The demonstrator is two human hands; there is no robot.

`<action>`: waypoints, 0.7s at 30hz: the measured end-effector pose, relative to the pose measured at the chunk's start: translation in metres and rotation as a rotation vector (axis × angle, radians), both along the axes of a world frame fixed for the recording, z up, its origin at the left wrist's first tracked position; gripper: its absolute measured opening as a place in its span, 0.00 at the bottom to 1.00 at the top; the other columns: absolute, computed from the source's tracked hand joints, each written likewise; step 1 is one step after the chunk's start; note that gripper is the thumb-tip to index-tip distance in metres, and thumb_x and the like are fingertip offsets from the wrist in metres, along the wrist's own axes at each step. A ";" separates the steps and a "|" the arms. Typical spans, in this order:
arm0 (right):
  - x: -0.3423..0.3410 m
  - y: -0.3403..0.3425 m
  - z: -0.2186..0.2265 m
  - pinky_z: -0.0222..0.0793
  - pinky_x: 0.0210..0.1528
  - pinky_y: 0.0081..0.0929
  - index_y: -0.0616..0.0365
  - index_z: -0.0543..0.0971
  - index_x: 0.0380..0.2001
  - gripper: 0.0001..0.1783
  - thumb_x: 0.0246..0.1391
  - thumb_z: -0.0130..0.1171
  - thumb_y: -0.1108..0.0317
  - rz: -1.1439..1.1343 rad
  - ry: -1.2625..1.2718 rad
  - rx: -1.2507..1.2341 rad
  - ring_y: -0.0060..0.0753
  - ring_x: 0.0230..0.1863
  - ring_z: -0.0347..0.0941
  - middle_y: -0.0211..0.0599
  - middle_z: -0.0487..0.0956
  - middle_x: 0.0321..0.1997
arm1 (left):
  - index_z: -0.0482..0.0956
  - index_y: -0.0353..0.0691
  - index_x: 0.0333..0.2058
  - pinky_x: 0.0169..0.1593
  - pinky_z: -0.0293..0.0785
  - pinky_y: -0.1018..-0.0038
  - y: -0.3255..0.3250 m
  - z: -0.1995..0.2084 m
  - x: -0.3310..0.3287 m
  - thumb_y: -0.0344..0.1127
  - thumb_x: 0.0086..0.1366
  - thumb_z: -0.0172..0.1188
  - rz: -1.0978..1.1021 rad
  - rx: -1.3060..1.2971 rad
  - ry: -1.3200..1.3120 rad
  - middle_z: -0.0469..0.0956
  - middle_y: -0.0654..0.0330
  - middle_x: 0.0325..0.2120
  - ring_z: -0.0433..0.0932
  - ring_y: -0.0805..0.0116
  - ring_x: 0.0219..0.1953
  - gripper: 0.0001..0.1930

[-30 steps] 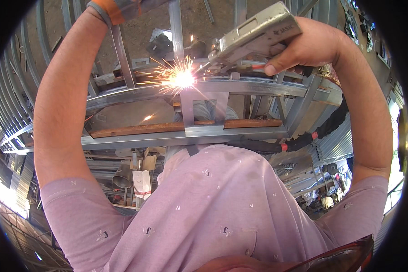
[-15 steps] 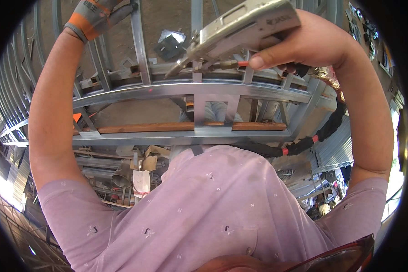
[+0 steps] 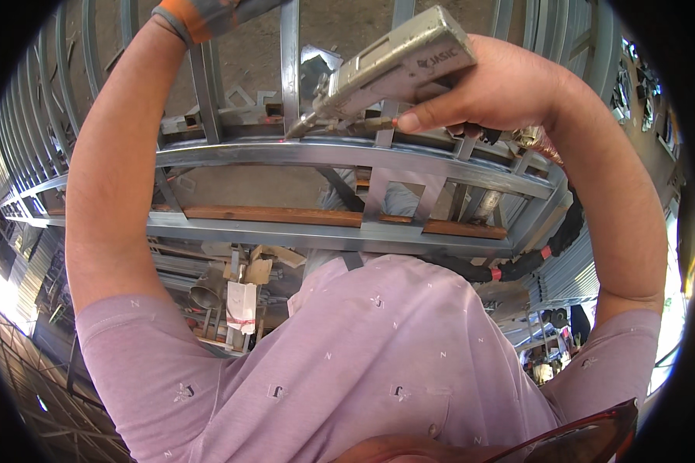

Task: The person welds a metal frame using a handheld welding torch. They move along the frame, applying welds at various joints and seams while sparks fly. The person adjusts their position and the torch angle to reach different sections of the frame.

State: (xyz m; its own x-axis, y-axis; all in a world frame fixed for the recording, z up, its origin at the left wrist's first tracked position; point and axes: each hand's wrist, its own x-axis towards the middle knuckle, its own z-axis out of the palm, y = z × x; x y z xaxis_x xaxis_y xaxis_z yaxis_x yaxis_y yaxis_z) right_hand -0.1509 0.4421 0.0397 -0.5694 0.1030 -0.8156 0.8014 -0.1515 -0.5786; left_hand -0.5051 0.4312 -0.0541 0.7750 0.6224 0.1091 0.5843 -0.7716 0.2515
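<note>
My bare right hand (image 3: 490, 89) is closed around a grey handheld laser welding gun (image 3: 398, 65). Its nozzle points down and left at the joint where a bright upright square tube (image 3: 289, 69) meets the curved metal rail (image 3: 347, 157). A small red dot glows there, close to the tip. At the top edge is my left hand (image 3: 205, 17) in an orange and grey glove. One stretched grey digit reaches to that upright tube; the frame cuts off the other fingers.
Below the curved rail run a brown strip (image 3: 278, 215) and a straight metal rail (image 3: 286, 236). A rectangular metal bracket (image 3: 376, 197) joins them. A black cable (image 3: 556, 243) with red bands hangs at the right. Cartons (image 3: 241, 302) and metal lengths lie lower left.
The gun's nozzle has come down and slightly left to the joint at the upright tube, where the red dot now sits. The framework has shifted rightward in view, and my left hand shows less.
</note>
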 end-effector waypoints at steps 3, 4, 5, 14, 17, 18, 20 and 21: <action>-0.001 -0.001 -0.002 0.79 0.30 0.25 0.56 0.90 0.59 0.31 0.56 0.86 0.53 0.000 -0.032 0.003 0.21 0.32 0.82 0.31 0.89 0.38 | 0.81 0.47 0.68 0.83 0.61 0.46 0.008 -0.010 0.003 0.42 0.69 0.70 -0.025 0.021 -0.012 0.76 0.53 0.73 0.67 0.38 0.79 0.30; -0.003 -0.002 -0.001 0.80 0.30 0.25 0.56 0.90 0.59 0.31 0.56 0.86 0.53 0.016 -0.031 0.009 0.21 0.32 0.82 0.32 0.90 0.38 | 0.81 0.47 0.68 0.83 0.61 0.46 0.006 -0.008 0.001 0.43 0.69 0.70 -0.020 0.030 -0.002 0.76 0.53 0.73 0.68 0.38 0.79 0.29; -0.005 -0.002 -0.001 0.80 0.30 0.25 0.56 0.90 0.59 0.31 0.57 0.86 0.53 0.031 -0.030 0.016 0.22 0.32 0.82 0.32 0.90 0.38 | 0.81 0.48 0.68 0.83 0.61 0.46 0.003 -0.006 -0.001 0.43 0.69 0.69 -0.010 0.029 0.006 0.76 0.53 0.73 0.68 0.38 0.79 0.29; -0.007 -0.003 -0.001 0.81 0.30 0.27 0.56 0.90 0.60 0.35 0.53 0.88 0.50 0.051 -0.081 0.029 0.25 0.32 0.84 0.37 0.91 0.40 | 0.82 0.50 0.68 0.83 0.61 0.49 0.004 -0.006 0.000 0.45 0.71 0.68 0.019 0.002 0.055 0.76 0.55 0.73 0.68 0.43 0.79 0.28; -0.005 -0.004 -0.003 0.81 0.30 0.27 0.56 0.90 0.61 0.35 0.53 0.88 0.50 0.049 -0.059 0.026 0.25 0.32 0.84 0.38 0.91 0.40 | 0.81 0.51 0.68 0.83 0.61 0.50 -0.001 -0.005 -0.001 0.45 0.71 0.68 0.022 0.022 0.059 0.76 0.56 0.73 0.68 0.44 0.79 0.28; -0.005 -0.004 -0.001 0.81 0.30 0.27 0.56 0.90 0.61 0.35 0.53 0.88 0.51 0.050 -0.063 0.026 0.25 0.32 0.84 0.38 0.91 0.40 | 0.81 0.51 0.68 0.84 0.61 0.51 0.001 -0.005 -0.001 0.46 0.71 0.68 0.022 0.029 0.066 0.76 0.56 0.73 0.68 0.45 0.79 0.28; -0.009 -0.003 0.003 0.80 0.31 0.27 0.56 0.90 0.60 0.35 0.53 0.88 0.52 0.060 -0.090 0.046 0.25 0.32 0.84 0.38 0.91 0.40 | 0.81 0.51 0.68 0.84 0.61 0.51 0.003 -0.009 0.001 0.46 0.71 0.68 0.018 0.036 0.062 0.77 0.56 0.73 0.68 0.45 0.79 0.28; -0.008 -0.004 0.001 0.80 0.31 0.27 0.56 0.90 0.60 0.35 0.53 0.88 0.52 0.047 -0.088 0.040 0.24 0.32 0.84 0.37 0.91 0.40 | 0.81 0.51 0.68 0.84 0.61 0.52 0.004 -0.012 0.002 0.46 0.71 0.68 0.014 0.038 0.061 0.77 0.56 0.73 0.68 0.46 0.79 0.28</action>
